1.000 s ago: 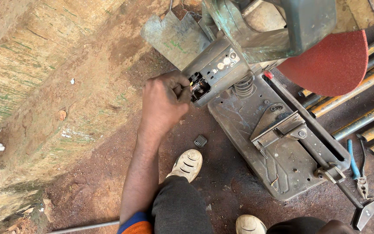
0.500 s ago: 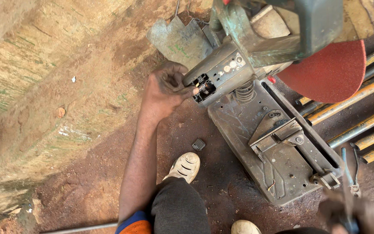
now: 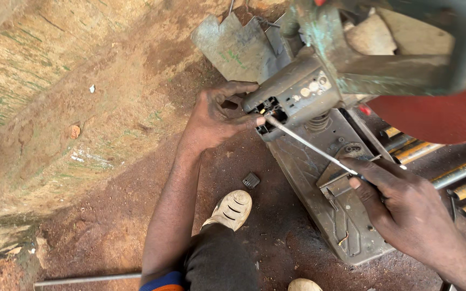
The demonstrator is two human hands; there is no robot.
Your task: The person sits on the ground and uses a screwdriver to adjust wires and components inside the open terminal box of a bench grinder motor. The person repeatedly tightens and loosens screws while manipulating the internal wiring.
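We see the right hand (image 3: 405,210) pinched shut around a thin, bright metal screwdriver (image 3: 308,145), its tip inside the open black switch cavity (image 3: 269,110) of a grey, scuffed chop saw (image 3: 319,91). The left hand (image 3: 217,116) curls against that same cavity, thumb beside the tip; we cannot tell whether it grips anything. Pale round labels (image 3: 314,86) sit just right of the cavity. Below it lies the rusty flat base (image 3: 324,215), and a small black cover (image 3: 251,180) lies on the red dirt left of the base.
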